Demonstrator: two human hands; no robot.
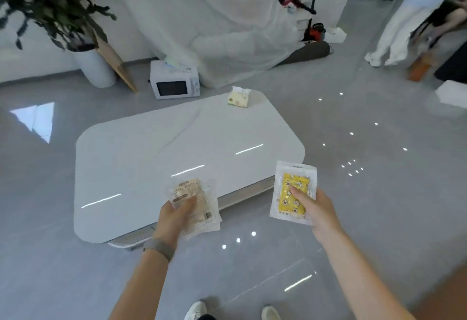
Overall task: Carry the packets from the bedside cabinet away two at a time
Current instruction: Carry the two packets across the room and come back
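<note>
My left hand grips a beige packet in clear wrapping, held over the near edge of a low white table. My right hand holds a clear packet with a yellow patterned insert, just off the table's right near corner, above the floor. Both packets are lifted, not resting on anything. No bedside cabinet is in view.
A tissue pack sits at the table's far end. A white microwave stands on the floor beyond, beside a potted plant and a leaning board. White sheeting hangs behind. A person is at the far right. Glossy grey floor surrounds the table.
</note>
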